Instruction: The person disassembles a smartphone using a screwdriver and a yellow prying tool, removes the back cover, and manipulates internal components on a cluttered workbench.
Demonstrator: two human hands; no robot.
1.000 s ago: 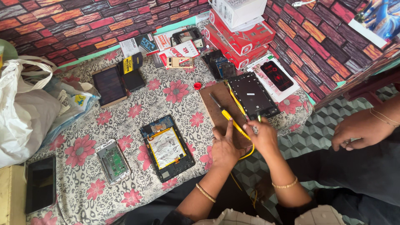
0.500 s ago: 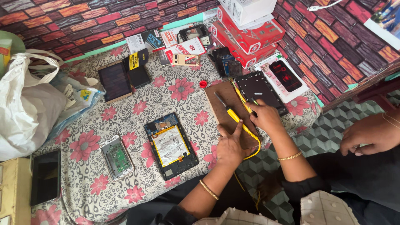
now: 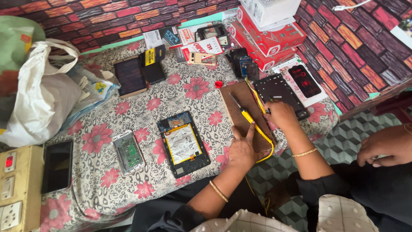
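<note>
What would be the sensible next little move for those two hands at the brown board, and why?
Probably the left hand should close round the yellow-handled tool. It lies loose on the brown board, beside that hand's spread fingers. The right hand already rests on the edge of the black frame, so that part looks steadied.

Even, soft daylight, no hard shadows. Slight glare on white plastic bag (image 3: pixel 40 99) at table's left edge. Center sharp; corners stretched by wide-angle, mild blur bottom edge.
</note>
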